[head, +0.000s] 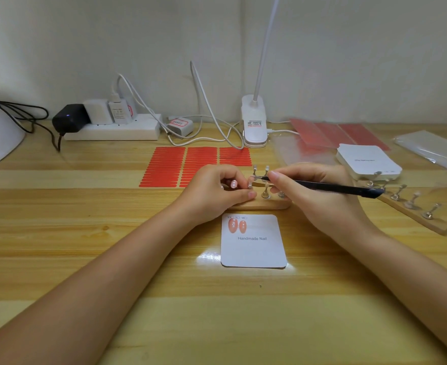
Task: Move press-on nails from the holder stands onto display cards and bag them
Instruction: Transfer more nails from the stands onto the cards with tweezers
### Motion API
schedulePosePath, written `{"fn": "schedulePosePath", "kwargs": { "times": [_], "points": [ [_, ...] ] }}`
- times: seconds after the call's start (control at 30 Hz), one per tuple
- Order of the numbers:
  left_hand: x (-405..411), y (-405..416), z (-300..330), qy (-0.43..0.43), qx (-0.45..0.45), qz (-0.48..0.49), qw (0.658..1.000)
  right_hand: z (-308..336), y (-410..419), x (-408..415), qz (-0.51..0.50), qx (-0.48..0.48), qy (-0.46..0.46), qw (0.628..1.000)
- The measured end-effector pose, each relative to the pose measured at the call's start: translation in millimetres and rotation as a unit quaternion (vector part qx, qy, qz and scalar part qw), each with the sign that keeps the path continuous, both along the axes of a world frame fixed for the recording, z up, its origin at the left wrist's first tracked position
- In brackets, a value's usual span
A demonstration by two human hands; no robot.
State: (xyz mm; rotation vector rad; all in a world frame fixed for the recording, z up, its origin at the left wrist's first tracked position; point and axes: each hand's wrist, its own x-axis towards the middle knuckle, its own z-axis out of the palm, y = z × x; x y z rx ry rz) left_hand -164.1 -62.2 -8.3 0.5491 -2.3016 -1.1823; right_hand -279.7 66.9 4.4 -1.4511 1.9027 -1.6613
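Observation:
A white display card (254, 246) printed "Handmade Nail" lies in front of me with two orange press-on nails (237, 226) stuck at its top left. Behind it stands a wooden holder base (264, 205) with several metal stands (265, 193). My left hand (217, 192) curls round one stand at the base's left end and pinches it. My right hand (311, 193) grips a black tool (330, 186), its tip touching the top of that stand (255, 177). Whether a nail sits there is hidden by my fingers.
Red adhesive strip sheets (190, 164) lie behind my hands. To the right are a stack of blank cards (367, 160), a second wooden holder with stands (411, 206), red sheets and clear bags (432, 146). A clip lamp (254, 122), power strip (111, 130) and cables line the wall.

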Motion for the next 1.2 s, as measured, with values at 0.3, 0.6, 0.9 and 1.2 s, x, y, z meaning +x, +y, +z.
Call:
{"fn": "schedulePosePath", "kwargs": {
  "times": [0.3, 0.6, 0.9, 1.2],
  "points": [
    [0.6, 0.6, -0.1, -0.007, -0.009, 0.004, 1.0, -2.4, 0.1, -1.3, 0.003, -0.003, 0.019, 1.0],
    [0.8, 0.4, -0.7, -0.011, -0.013, 0.004, 1.0, -4.3, 1.8, -2.2, 0.002, -0.022, -0.066, 0.998],
    [0.3, 0.5, -0.7, -0.003, -0.007, 0.014, 1.0, -1.0, -2.4, -2.1, -0.001, -0.061, -0.22, 0.974],
    [1.0, 0.4, -2.9, -0.013, -0.018, 0.023, 0.999, 0.8, 4.2, -4.8, -0.014, -0.061, -0.212, 0.975]
  ]
}}
